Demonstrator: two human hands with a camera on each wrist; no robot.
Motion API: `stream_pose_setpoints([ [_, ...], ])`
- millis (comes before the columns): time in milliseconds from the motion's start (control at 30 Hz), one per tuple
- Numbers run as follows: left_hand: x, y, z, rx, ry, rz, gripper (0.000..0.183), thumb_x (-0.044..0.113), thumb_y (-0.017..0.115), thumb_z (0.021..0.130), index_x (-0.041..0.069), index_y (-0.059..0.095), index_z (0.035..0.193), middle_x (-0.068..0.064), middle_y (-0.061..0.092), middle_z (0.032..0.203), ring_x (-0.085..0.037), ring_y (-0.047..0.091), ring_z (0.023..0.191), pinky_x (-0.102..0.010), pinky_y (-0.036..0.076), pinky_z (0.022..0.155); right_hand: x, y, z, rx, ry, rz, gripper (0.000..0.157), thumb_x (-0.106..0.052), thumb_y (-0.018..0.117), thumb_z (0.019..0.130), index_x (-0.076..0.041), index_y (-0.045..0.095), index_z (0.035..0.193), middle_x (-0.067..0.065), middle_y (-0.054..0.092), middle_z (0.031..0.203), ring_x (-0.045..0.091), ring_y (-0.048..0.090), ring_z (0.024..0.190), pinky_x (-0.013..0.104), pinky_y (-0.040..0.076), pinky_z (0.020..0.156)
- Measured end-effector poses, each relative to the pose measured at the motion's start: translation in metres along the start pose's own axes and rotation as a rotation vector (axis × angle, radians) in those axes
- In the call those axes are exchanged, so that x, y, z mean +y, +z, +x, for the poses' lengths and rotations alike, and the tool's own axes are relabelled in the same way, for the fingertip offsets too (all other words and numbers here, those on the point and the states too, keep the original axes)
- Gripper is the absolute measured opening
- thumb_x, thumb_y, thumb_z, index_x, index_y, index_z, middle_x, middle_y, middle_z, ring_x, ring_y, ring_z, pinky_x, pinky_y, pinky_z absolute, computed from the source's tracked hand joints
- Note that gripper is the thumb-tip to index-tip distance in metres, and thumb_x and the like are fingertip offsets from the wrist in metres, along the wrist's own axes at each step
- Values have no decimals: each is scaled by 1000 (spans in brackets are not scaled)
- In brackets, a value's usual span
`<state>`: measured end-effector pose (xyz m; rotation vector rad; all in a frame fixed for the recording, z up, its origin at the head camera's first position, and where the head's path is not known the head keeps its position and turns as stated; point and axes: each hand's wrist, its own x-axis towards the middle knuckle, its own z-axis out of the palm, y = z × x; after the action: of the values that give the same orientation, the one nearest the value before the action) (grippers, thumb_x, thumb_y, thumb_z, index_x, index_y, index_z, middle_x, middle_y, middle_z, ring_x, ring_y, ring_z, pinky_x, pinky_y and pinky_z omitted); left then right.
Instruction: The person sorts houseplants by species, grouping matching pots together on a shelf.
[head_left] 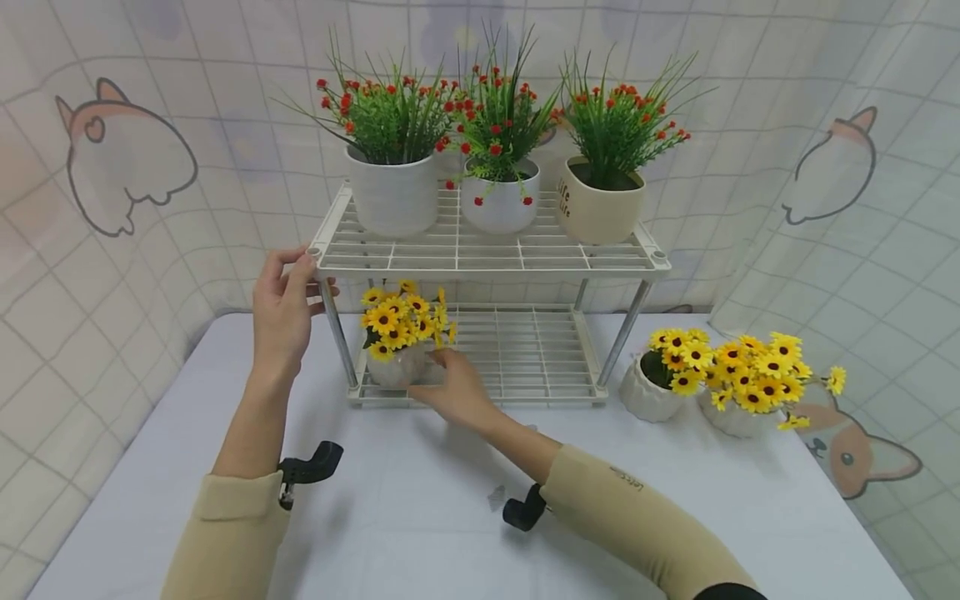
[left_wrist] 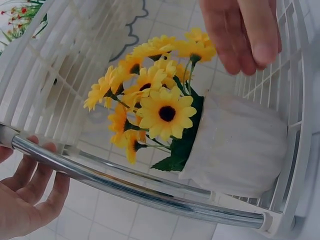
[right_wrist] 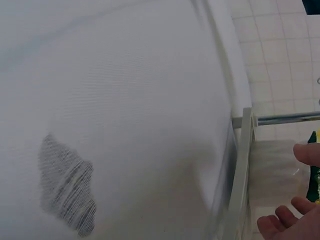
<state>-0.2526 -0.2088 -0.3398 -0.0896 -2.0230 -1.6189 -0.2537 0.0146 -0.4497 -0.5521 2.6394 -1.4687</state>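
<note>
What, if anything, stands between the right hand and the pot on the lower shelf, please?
Nothing visible: the right hand is beside the pot; the front-left post stands on its other side.

So the whole space is closed in by a pale, grid-printed backdrop (head_left: 247,192), basically a tile look, but soft folds can be seen in it, especially over on the right. It's wrapped round the back and both sides. Cartoon animals are printed on it: a round rump (head_left: 127,171) on the left, a partly hidden one (head_left: 832,171) upper right, and an orange-and-white face (head_left: 855,450) low on the right, plus some faint lilac blotches (head_left: 247,150). The table (head_left: 420,533) is covered in plain white cloth, with a small grey patch (right_wrist: 67,185) marked on it. Everything's lit pretty softly, and only blurry shadows are cast on the cloth.
</note>
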Motion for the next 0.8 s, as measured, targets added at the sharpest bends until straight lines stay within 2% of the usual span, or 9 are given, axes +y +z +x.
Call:
stream_pose_setpoints([
  [133,0,0,1,7,-2,17,39,37,45,111,10,57,136,-2,67,104,-20,67,91,-29,56,82,4,-18,-22,-36,-61,39,52,-22,74,94,4,56,135,20,59,135,37,56,124,50,50,100],
  [300,0,-1,3,16,3,22,38,37,45,111,11,57,135,-3,67,103,-20,67,91,-29,56,82,12,-35,-51,-6,-70,58,35,-21,73,95,-2,65,123,9,66,121,27,62,113,41,55,90],
  [567,0,0,-1,29,24,13,38,37,46,110,10,58,134,-5,68,103,-19,67,89,-25,56,79,31,-63,-89,59,51,224,14,-13,73,96,-4,70,106,4,69,107,19,64,103,34,52,86],
  [800,0,2,-1,21,22,13,39,36,46,110,9,57,136,-9,68,104,-19,66,90,-26,55,80,55,-87,-119,221,169,379,12,-4,71,96,3,67,104,9,66,98,17,63,89,28,56,76],
])
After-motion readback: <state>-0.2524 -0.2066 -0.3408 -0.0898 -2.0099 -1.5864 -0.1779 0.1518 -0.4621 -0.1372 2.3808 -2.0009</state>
